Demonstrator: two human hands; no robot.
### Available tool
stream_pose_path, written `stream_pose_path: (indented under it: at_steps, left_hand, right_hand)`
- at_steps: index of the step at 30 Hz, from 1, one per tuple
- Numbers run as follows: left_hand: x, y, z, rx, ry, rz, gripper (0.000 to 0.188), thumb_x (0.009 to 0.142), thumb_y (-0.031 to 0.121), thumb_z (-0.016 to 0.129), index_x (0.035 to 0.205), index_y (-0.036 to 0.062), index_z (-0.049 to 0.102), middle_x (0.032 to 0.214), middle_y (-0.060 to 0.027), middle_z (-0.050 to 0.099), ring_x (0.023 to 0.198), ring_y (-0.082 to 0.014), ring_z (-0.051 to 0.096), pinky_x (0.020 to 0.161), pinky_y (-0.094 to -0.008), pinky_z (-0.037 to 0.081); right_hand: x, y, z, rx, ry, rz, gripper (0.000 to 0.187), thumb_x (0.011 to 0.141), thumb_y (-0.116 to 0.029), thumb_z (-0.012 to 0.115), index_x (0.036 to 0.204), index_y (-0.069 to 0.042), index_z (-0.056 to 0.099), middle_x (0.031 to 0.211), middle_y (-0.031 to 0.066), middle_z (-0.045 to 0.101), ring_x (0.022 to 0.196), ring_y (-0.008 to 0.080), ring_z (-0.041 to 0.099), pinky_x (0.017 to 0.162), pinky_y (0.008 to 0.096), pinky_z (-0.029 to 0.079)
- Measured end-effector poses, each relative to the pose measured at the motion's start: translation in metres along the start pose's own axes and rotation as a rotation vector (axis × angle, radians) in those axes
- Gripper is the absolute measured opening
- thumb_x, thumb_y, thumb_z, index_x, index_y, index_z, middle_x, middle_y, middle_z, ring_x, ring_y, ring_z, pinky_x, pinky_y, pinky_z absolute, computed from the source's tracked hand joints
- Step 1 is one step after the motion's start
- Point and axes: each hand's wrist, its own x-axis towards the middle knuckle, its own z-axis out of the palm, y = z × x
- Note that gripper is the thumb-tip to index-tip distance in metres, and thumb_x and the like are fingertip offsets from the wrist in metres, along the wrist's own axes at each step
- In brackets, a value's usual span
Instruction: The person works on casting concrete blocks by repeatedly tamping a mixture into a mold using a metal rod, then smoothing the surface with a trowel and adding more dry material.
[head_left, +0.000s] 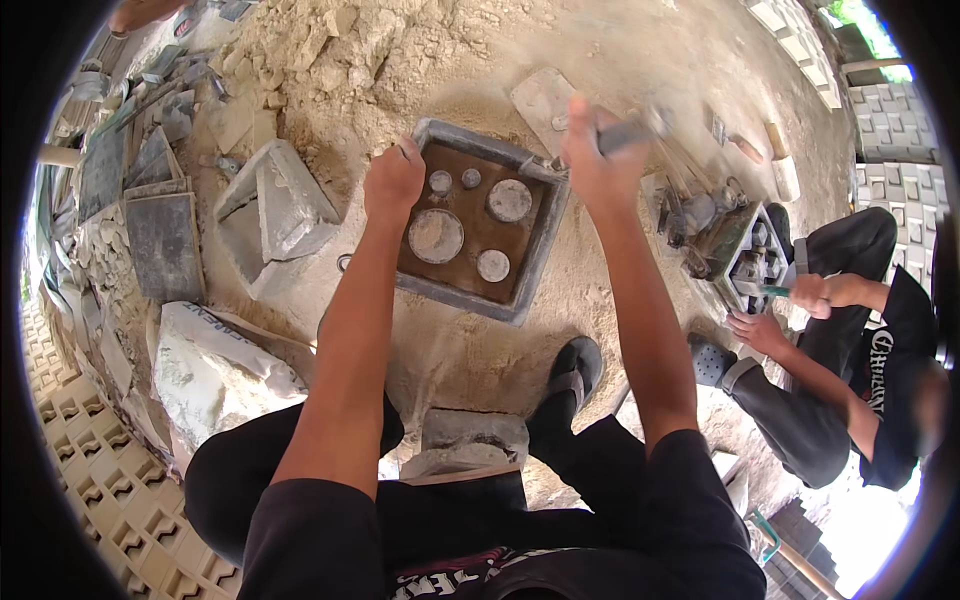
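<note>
Grey frame (545, 237); left fingers (407, 152) clamped on rim (485, 146), right fingers (579, 128) round blurred tool (625, 135); white lettering (440, 583) on shirt (650, 567).

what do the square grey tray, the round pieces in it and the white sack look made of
Square grey tray: possibly metal or concrete, matt; its thick, dusty walls leave it open. Round pieces: maybe metal or concrete, dull; a pale powdery crust hides the surface. White sack: probably woven plastic, dust-smeared; it creases stiffly.
</note>
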Motion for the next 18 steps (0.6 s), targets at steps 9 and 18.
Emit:
stream_pose_path:
  at_steps: [9, 18]
  left_hand:
    - [0.002, -0.006, 0.004, 0.022, -0.005, 0.016, 0.057, 0.097, 0.041, 0.031, 0.091, -0.0016, 0.068, 0.094, -0.0287, 0.065, 0.092, -0.0477, 0.061, 0.085, -0.0527, 0.047]
    - [-0.004, -0.007, 0.010, 0.032, -0.026, 0.028, 0.057, 0.097, 0.041, 0.031, 0.091, -0.0020, 0.069, 0.094, -0.0283, 0.065, 0.092, -0.0474, 0.061, 0.085, -0.0523, 0.047]
  right_hand:
    - [-0.018, 0.004, 0.006, 0.153, 0.097, -0.008, 0.044, 0.095, -0.024, 0.060, 0.056, -0.007, 0.050, 0.052, -0.0035, 0.046, 0.047, 0.0061, 0.040, 0.044, 0.0245, 0.031]
    - [0.000, -0.022, 0.014, 0.095, 0.020, -0.104, 0.046, 0.094, -0.035, 0.061, 0.057, -0.009, 0.050, 0.051, -0.0031, 0.047, 0.047, 0.0042, 0.043, 0.043, 0.0235, 0.034]
